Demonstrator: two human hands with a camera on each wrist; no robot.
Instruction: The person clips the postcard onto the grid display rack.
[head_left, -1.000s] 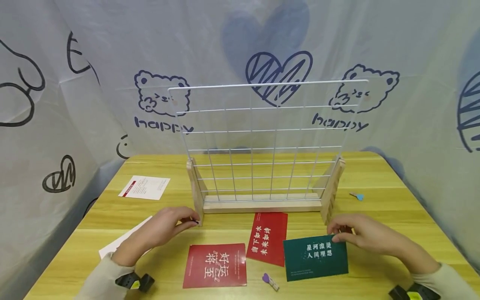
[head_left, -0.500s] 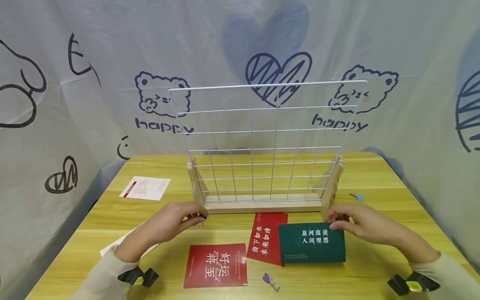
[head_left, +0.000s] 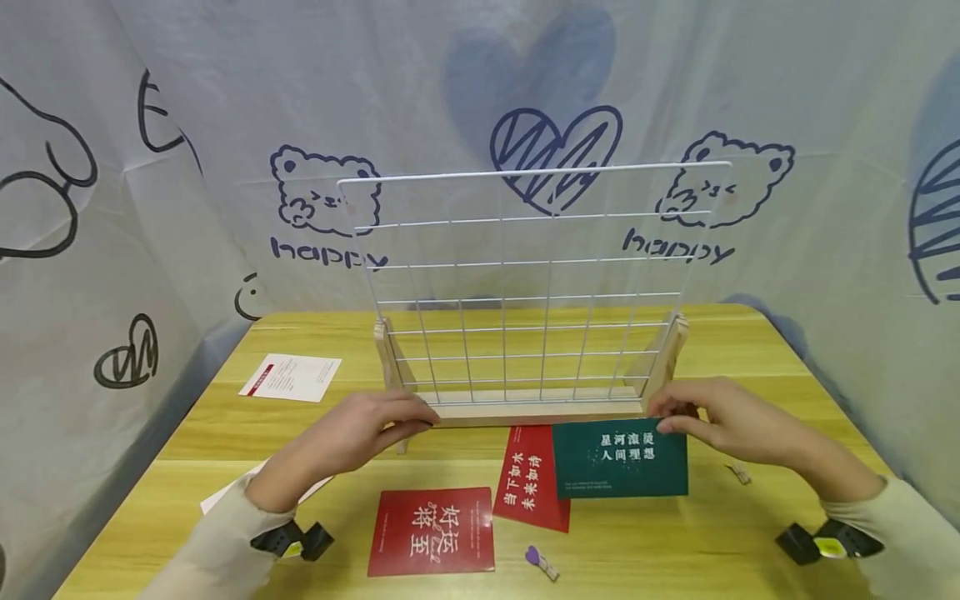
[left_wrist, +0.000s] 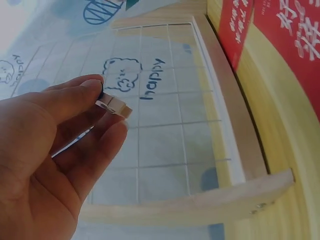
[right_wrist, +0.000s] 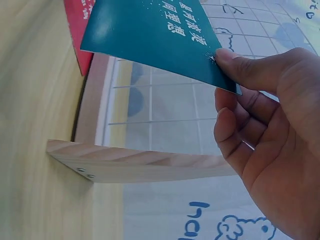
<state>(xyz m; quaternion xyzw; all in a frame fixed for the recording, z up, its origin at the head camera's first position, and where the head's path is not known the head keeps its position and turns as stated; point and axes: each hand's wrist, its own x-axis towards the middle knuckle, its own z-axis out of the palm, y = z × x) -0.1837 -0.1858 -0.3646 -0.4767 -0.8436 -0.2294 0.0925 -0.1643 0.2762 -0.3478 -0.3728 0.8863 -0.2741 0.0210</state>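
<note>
Left hand (head_left: 363,429) pinches clip (left_wrist: 115,106); right hand (head_left: 718,421), well apart, green card's (head_left: 619,467) edge.

Backdrop: behind everything we see pale cloth (head_left: 420,83) with printed drawings.
Drawings: we make out two bear heads (head_left: 311,183), "happy" below each, with a striped heart (head_left: 555,154) between them and a pale blue heart (head_left: 480,75) above.
Tabletop: ours is yellow wood grain (head_left: 720,550).
Near red card: we find its white lettering (head_left: 397,533) turned sideways.
Second red card: just beside it, we see this one (head_left: 525,475) slightly askew, partly covered.
White card: at far left we spot it (head_left: 296,379), red-striped along one edge.
Purple-heart clip: we see it (head_left: 542,563) lying near the front.
Small wooden clip: we notice it (head_left: 738,472) toward the right.
</note>
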